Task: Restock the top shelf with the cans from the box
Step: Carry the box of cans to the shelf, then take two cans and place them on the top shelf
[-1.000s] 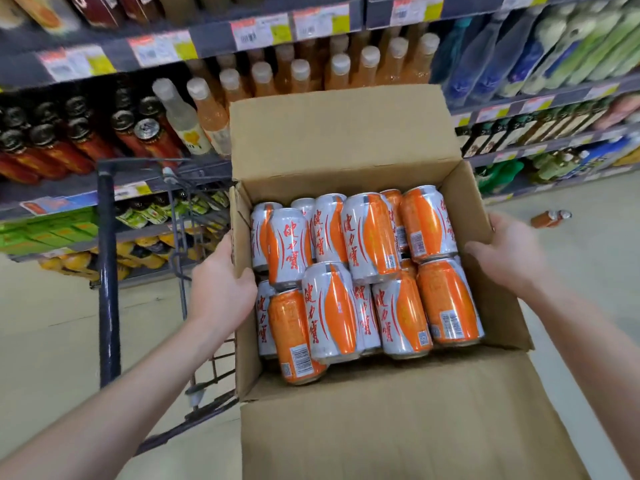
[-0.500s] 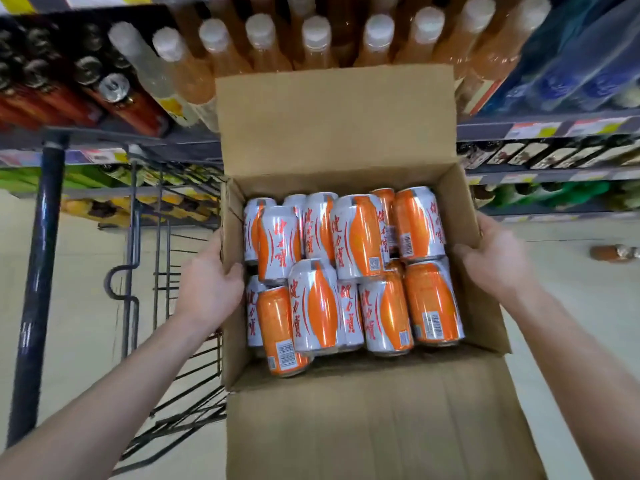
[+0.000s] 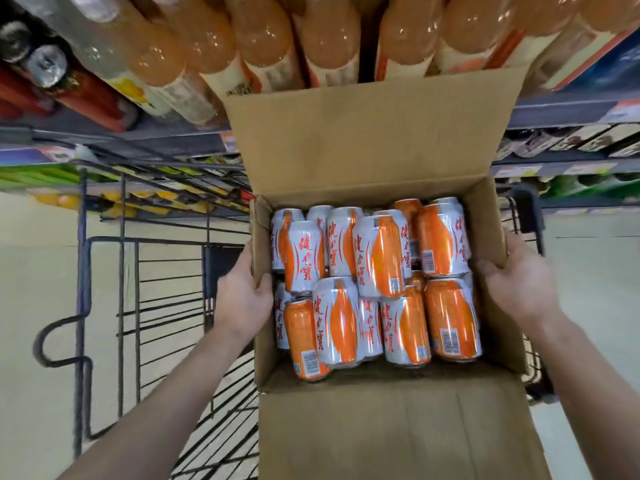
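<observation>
Holding an open cardboard box [image 3: 363, 140] by its two sides, the left hand [image 3: 242, 299] curls over the left wall and the right hand [image 3: 519, 282] clasps the right wall. Orange and silver cans [image 3: 377, 282] lie heaped inside, above a wire cart [image 3: 138, 306], below shelved bottles [image 3: 311, 36].

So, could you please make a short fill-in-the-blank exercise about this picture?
1. The cans in the cardboard box are silver and ____.
2. The left hand and the right hand hold the box by its ____.
3. The box flaps are ____.
4. Left of the box stands a wire ____.

Missing words: orange; sides; open; cart
</observation>
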`<control>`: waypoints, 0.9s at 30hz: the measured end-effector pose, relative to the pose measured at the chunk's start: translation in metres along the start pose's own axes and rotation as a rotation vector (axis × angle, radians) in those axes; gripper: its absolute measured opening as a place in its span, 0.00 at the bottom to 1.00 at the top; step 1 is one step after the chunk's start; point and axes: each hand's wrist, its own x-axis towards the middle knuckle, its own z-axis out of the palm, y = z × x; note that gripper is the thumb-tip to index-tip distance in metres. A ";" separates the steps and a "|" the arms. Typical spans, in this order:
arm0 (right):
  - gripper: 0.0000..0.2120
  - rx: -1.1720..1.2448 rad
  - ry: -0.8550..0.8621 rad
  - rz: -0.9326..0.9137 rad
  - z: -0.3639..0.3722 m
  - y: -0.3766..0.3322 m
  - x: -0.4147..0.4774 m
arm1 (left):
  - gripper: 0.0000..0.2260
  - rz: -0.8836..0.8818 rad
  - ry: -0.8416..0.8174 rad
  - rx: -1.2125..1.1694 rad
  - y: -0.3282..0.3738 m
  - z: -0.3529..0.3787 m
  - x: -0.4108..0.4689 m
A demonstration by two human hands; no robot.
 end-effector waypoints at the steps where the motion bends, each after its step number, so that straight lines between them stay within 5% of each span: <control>1: 0.23 0.004 -0.004 0.000 0.006 0.004 0.004 | 0.26 -0.005 0.001 -0.018 -0.005 0.008 0.003; 23: 0.24 -0.122 0.091 -0.009 0.141 0.119 0.073 | 0.15 -0.137 0.020 0.109 -0.116 0.180 0.070; 27: 0.25 -0.117 0.082 0.067 0.142 0.113 0.069 | 0.20 -0.153 0.004 0.050 -0.118 0.181 0.069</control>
